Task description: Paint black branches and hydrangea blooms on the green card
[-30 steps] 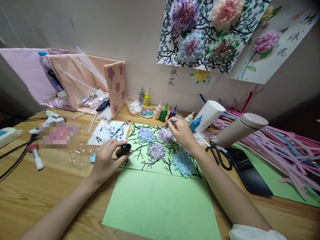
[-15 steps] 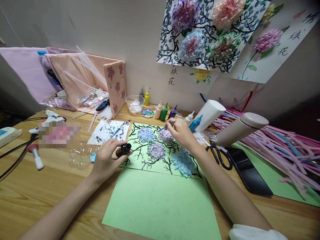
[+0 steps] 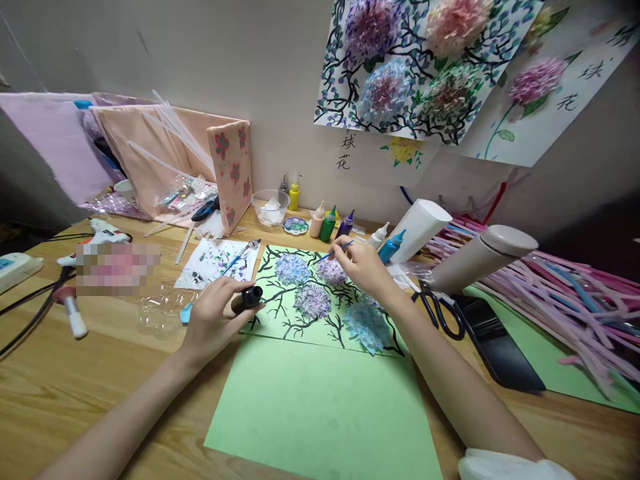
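Observation:
My left hand (image 3: 213, 313) is closed around a small dark ink bottle (image 3: 245, 301), its open mouth tilted toward the right. In my right hand (image 3: 363, 263) is a thin blue paintbrush (image 3: 331, 253), pinched between the fingers. The brush tip points down and left at the upper part of a light green sheet (image 3: 273, 317), between the blue flower (image 3: 293, 269) and a purple flower (image 3: 331, 271). Black branches are painted across this sheet. Another purple flower (image 3: 313, 302) and a light blue flower (image 3: 367, 327) sit lower on it.
A plain green sheet (image 3: 325, 407) lies nearest me. Several paint bottles (image 3: 328, 225) stand behind the picture. Left lies a stained paper (image 3: 200, 263) with another brush (image 3: 235, 261). Scissors (image 3: 443, 313), a black phone (image 3: 500, 347) and a tumbler (image 3: 483, 257) are at right.
Almost nothing differs. Both hands stay in place with the ink bottle and the paintbrush.

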Action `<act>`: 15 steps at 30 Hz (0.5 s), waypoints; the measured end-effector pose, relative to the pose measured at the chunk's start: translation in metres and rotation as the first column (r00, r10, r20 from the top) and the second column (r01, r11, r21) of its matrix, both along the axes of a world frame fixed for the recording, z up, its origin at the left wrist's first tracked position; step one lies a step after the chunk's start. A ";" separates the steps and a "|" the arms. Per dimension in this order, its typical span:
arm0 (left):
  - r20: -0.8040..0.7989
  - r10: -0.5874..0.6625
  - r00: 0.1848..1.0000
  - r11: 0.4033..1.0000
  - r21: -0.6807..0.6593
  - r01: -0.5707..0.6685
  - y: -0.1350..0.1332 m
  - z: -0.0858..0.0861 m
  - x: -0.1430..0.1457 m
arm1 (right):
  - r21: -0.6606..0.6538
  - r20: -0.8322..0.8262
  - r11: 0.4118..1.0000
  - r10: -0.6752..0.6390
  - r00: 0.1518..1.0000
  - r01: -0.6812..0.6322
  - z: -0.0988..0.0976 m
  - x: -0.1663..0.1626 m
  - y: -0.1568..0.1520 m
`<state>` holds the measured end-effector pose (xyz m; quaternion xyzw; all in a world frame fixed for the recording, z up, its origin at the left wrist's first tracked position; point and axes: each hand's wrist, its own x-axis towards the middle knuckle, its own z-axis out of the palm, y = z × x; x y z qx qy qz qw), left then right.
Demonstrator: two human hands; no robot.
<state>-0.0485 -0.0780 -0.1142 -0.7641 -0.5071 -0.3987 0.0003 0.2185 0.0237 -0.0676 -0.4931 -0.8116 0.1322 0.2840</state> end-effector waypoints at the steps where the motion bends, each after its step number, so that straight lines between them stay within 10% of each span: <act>1: 0.000 0.001 1.000 1.000 -0.001 -0.001 0.000 0.000 0.000 | -0.005 0.011 1.000 -0.001 1.000 0.001 -0.001 0.000 0.000; 15: -0.009 0.000 1.000 1.000 -0.002 0.000 0.000 0.000 -0.001 | 0.013 0.035 0.999 -0.029 0.999 0.029 -0.001 0.004 0.003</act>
